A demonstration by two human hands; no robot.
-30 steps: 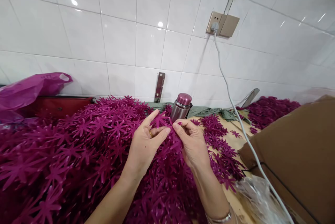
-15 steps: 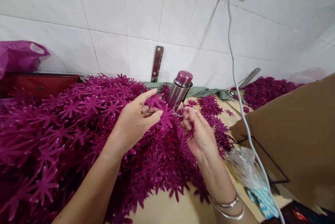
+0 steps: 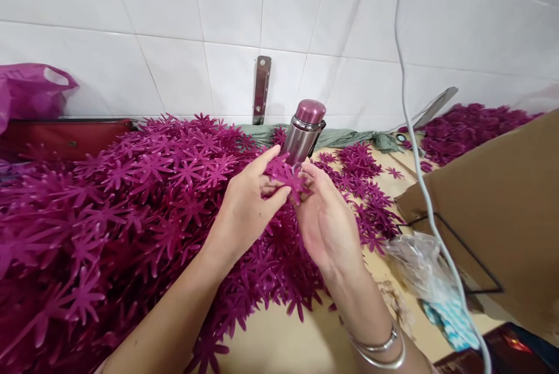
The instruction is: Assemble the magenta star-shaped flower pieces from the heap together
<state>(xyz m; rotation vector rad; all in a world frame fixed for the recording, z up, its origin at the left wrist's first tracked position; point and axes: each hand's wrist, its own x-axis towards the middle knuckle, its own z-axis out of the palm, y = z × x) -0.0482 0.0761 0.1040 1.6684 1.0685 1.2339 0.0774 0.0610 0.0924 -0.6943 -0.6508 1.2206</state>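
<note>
My left hand (image 3: 250,206) pinches a magenta plastic flower piece (image 3: 286,175) at the edge of a large mat of joined magenta flowers (image 3: 131,199). My right hand (image 3: 325,217) meets it from the right, fingers curled on the same flower piece. A small clear ring seems to sit between the fingertips, but it is too small to be sure of. Both hands hover above the mat, just in front of a steel flask with a magenta cap (image 3: 303,132).
Loose magenta flowers (image 3: 364,187) lie on the wooden table (image 3: 279,342) to the right, with another heap (image 3: 467,129) at the far right. A brown cardboard box (image 3: 493,211), a white cable (image 3: 419,170), a clear plastic bag (image 3: 417,263) and a tiled wall surround the spot.
My right hand has closed in on the left hand and now grips the same flower piece. The camera has tilted further down.
</note>
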